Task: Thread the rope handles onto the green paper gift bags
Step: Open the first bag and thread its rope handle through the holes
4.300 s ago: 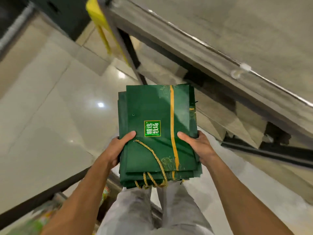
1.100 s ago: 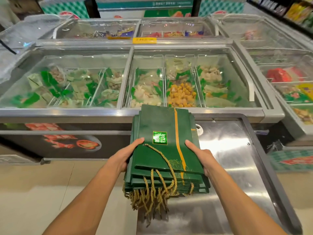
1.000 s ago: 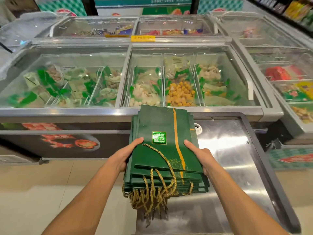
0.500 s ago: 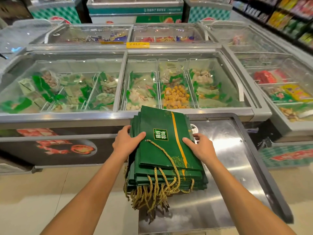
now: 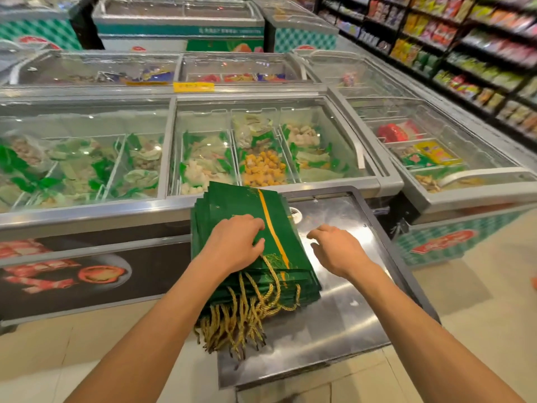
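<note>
Two lean forearms show from the lower edge of the view, bare along their whole visible length, wrists included. The left hand (image 5: 232, 242) and right hand (image 5: 338, 250) are bare too, with slender fingers (image 5: 316, 233) and knuckles that stand out

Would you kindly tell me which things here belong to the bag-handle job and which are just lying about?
Job in hand:
- stack of green gift bags, with the left hand resting on it
- gold rope handles hanging off its near end
- right hand, holding nothing

Just there:
- steel top under the stack
- freezer chests of food
- snack shelves
</note>
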